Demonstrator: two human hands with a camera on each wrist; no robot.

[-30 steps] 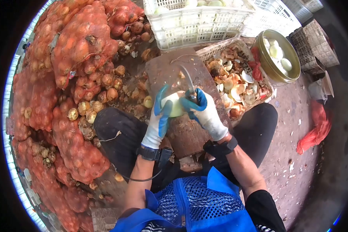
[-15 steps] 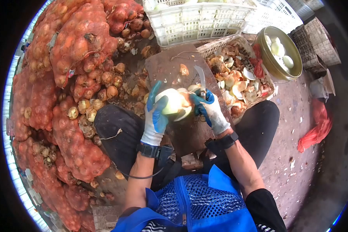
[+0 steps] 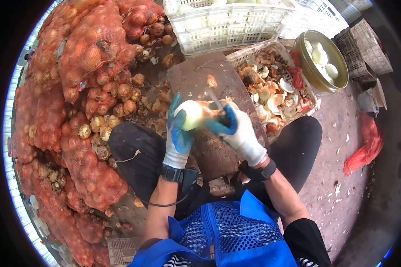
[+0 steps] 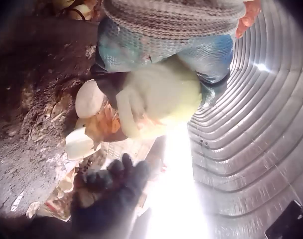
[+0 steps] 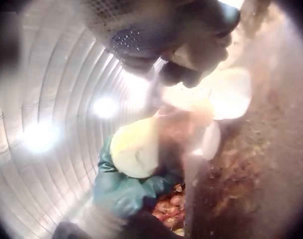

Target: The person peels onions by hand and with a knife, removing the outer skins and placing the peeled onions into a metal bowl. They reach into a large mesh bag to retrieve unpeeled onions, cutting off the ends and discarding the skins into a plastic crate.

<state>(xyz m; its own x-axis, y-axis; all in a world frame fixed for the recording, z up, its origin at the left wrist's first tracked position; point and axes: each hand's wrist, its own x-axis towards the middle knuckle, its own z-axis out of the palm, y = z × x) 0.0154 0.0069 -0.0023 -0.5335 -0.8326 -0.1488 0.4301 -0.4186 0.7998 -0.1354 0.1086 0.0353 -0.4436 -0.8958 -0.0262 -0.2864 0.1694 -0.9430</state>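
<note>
In the head view my gloved left hand holds a pale, mostly bare onion over the brown board, with thumb and fingers around it. Brown and white skin hangs off the onion's right side. My gloved right hand is just right of it, fingers curled round the handle of a small knife whose blurred blade points up and away. The left wrist view shows the onion below the left glove, loose skin beside it. Blur hides whether the right fingers touch the skin.
Red net sacks of onions fill the left side, with loose onions beside them. Beyond the board stand a white crate and a crate of peelings. A round container with peeled onions stands at right, near a red net.
The skin on the onion was first hardly visible, then spread out to its right. My right hand moved right with the knife, then back left toward the onion. My left hand shifted slightly left.
</note>
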